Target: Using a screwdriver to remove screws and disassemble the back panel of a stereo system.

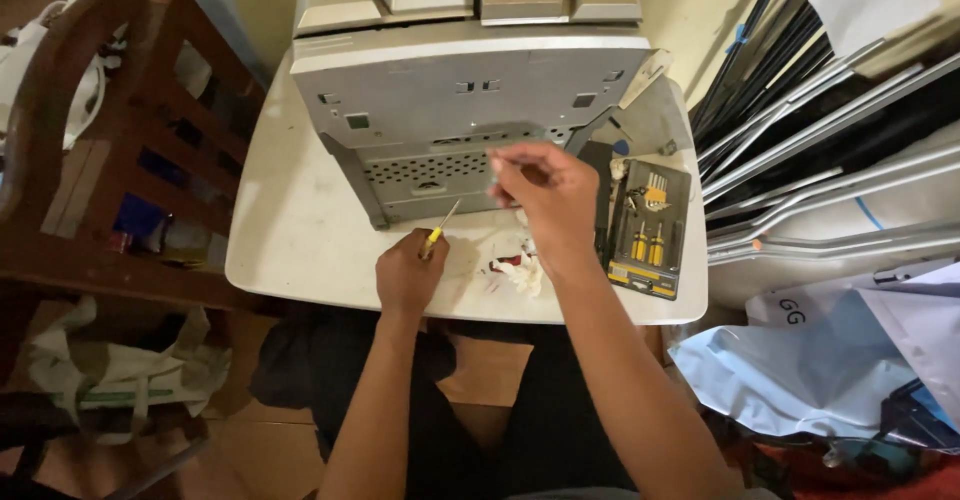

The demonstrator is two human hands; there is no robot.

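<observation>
A large grey machine casing point(470, 100) stands on a small white table point(290, 230), its vented rear panel facing me. My left hand point(408, 275) rests on the table's front part, shut on a small screwdriver point(438, 228) with a yellow handle, its shaft pointing up toward the casing. My right hand point(548, 195) hovers above the table in front of the casing, fingers pinched together; something thin may sit between the fingertips, but it is too blurred to tell. Under that hand lies a crumpled white and red scrap point(515, 270).
An open black case point(652, 225) of yellow-handled screwdrivers lies at the table's right edge. A dark wooden chair point(110, 150) stands to the left. Metal rods and tubes point(800, 150) lean at the right, above plastic bags point(800, 360). A cloth bag point(120, 375) lies on the floor.
</observation>
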